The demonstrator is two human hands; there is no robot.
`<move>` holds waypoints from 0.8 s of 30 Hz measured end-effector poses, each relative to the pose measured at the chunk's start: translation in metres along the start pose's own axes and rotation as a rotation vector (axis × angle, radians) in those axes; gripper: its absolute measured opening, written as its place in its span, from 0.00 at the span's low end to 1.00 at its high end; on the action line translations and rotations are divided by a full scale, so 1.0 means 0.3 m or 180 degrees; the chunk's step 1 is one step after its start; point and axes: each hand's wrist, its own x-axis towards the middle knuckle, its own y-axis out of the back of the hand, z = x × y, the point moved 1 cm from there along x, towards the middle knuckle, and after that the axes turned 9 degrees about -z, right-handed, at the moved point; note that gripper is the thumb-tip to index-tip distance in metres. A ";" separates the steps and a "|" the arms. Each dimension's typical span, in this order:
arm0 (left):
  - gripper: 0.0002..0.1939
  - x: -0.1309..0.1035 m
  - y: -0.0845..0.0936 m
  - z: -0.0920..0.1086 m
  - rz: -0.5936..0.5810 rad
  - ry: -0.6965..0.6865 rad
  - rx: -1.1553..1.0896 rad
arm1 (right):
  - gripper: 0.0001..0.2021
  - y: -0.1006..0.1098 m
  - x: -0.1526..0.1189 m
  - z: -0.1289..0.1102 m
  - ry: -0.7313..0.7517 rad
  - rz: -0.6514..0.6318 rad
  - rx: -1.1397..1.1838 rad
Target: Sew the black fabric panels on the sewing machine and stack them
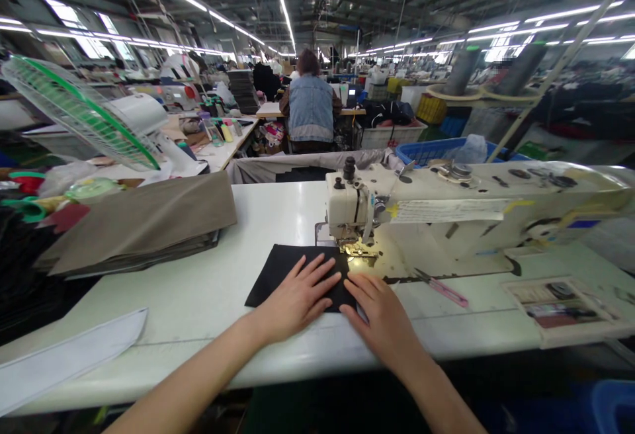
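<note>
A black fabric piece [268, 275] lies flat on the pale table, its right edge at the needle area of a cream sewing machine [350, 206]. My left hand [300, 298] rests on the fabric with its fingers spread. Just to the right, my right hand [377, 311] touches the fabric's right edge, fingers stretched out and slightly apart. The machine's small lamp lights the metal plate [361, 252] beyond my fingertips. The presser foot's contact with the fabric is too small to make out.
Pink-handled snips [449, 292] and a small tool tray [565, 311] lie at the right. On the left are stacked brown-grey fabric pieces [149, 222], a white strip [74, 351] and a green-rimmed fan [84, 110]. A person in a denim vest [311, 108] sits ahead.
</note>
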 end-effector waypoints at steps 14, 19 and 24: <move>0.24 0.001 0.011 -0.036 -0.0080 -0.0262 -0.0105 | 0.11 0.019 0.033 0.033 0.0102 -0.0006 -0.0084; 0.23 0.059 0.035 -0.103 -0.0040 -0.0189 -0.0189 | 0.09 0.011 0.114 0.059 -0.0132 -0.0009 -0.0190; 0.22 0.112 0.054 -0.155 -0.0006 -0.0107 -0.0206 | 0.10 0.006 0.161 0.072 -0.0303 -0.0102 -0.0364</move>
